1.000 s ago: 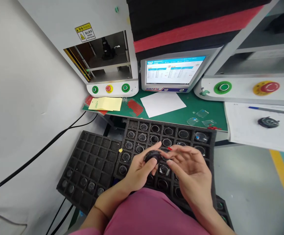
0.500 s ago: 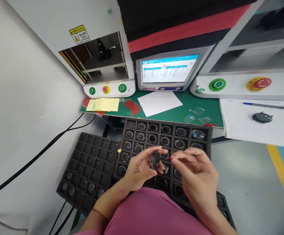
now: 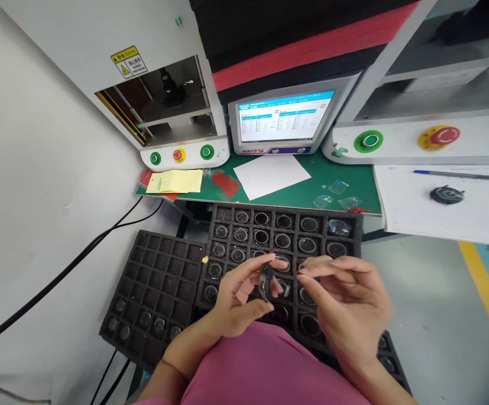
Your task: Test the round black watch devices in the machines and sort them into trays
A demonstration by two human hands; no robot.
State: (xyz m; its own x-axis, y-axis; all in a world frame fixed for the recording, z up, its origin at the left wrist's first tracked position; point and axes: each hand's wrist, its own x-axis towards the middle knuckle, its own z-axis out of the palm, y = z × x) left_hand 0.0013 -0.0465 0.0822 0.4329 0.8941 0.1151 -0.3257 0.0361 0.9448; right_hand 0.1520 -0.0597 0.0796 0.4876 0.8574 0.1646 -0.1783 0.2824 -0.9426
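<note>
Foam tray (image 3: 356,239) below, left hand (image 3: 236,295) fingers pinching black disc (image 3: 265,281) edge-on — right hand (image 3: 345,304) fingers loosely curled, empty.

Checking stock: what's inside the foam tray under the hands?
The foam tray holds round black parts in most visible pockets. The left hand and right hand cover the near rows.

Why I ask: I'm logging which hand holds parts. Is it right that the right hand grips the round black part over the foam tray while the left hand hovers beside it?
Not quite: the head view shows the left hand gripping the round black part over the foam tray, and the right hand hovering beside it.
</note>
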